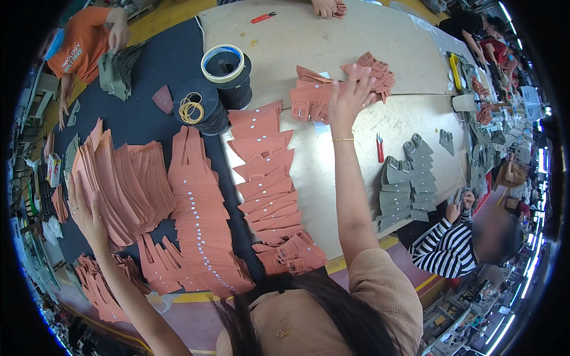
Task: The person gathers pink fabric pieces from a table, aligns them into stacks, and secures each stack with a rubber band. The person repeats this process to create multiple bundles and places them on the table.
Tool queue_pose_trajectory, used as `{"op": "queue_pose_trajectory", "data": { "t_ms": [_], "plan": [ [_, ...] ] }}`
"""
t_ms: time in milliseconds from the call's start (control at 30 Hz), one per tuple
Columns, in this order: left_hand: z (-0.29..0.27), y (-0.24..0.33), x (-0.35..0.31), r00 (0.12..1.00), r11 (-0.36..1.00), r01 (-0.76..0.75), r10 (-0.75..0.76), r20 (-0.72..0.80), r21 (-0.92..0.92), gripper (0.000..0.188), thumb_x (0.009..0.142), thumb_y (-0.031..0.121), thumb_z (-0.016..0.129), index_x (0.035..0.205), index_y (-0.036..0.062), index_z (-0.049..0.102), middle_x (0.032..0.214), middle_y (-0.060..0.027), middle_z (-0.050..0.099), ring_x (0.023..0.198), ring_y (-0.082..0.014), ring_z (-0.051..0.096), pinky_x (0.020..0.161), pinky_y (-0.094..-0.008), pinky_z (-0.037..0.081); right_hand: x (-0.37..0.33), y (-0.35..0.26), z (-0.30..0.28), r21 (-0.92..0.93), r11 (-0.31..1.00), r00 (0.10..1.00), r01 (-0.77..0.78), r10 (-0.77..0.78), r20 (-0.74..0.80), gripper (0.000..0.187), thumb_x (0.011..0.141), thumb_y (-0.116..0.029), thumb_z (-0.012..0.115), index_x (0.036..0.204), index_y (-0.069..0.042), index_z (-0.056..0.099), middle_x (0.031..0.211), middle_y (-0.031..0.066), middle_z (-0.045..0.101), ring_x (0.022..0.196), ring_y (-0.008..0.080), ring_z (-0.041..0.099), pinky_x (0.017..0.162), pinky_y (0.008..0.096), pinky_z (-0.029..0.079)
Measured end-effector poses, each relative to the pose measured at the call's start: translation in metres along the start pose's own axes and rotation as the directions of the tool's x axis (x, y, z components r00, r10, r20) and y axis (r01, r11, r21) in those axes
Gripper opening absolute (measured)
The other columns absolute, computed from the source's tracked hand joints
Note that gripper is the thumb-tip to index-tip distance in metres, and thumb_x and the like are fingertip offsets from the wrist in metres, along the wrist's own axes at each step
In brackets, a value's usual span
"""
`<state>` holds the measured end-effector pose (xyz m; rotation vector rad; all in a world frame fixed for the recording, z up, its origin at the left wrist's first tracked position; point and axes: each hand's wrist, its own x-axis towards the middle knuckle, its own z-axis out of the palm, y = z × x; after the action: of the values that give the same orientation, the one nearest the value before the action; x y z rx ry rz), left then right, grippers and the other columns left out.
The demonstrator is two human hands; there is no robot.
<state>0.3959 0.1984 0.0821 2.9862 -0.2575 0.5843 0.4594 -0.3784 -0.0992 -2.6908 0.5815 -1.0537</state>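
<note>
While both hands (88,217) (352,102) are spread at salmon pieces (113,184), dark-and-beige worktable (323,202), crowded workshop (160,24).

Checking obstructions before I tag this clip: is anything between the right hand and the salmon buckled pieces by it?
Nothing visible. The open right hand overlaps the salmon buckled pieces in view, though contact is unclear. The red snips lie right of the forearm, out of the way.
</note>
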Motion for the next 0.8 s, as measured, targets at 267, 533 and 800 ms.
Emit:
{"op": "queue_pose_trajectory", "data": {
  "t_ms": [267,533,800],
  "plan": [
    [-0.001,0.003,0.001,1.0,1.0,0.009,-0.009,-0.004,-0.02,0.054,0.098,0.036,0.045,0.143,0.0073,0.042,0.151,-0.0124,0.035,0.138,-0.0297,0.034,0.112,-0.0413,0.026,-0.036,0.019,0.034,-0.01,1.0,0.924,-0.011,0.014,0.382,0.068,0.089,-0.057,0.051,0.147,-0.026,0.037,0.157,0.0083,0.022,0.143,0.0379,0.02,0.111,0.0611,0.013],
    [-0.002,0.001,0.001,1.0,1.0,-0.015,0.015,0.001,0.023,0.053,0.097,0.035,0.046,0.143,0.008,0.042,0.152,-0.0113,0.033,0.142,-0.0287,0.027,0.114,-0.0422,0.021,-0.049,0.004,0.01,0.02,0.992,0.951,-0.128,0.117,0.287,0.081,0.084,-0.054,0.06,0.15,-0.021,0.028,0.159,0.0128,0.013,0.145,0.04,0.009,0.11,0.066,0.008],
    [0.001,-0.004,0.0,1.0,1.0,-0.012,0.012,-0.003,0.024,0.053,0.098,0.035,0.046,0.144,0.0091,0.041,0.151,-0.0104,0.035,0.141,-0.0283,0.028,0.114,-0.0418,0.022,-0.135,-0.009,-0.042,0.086,0.977,0.892,-0.193,0.138,0.43,0.068,0.084,-0.027,0.068,0.143,-0.015,0.038,0.156,0.0132,0.02,0.144,0.0408,0.013,0.11,0.066,0.012]
  ]
}}
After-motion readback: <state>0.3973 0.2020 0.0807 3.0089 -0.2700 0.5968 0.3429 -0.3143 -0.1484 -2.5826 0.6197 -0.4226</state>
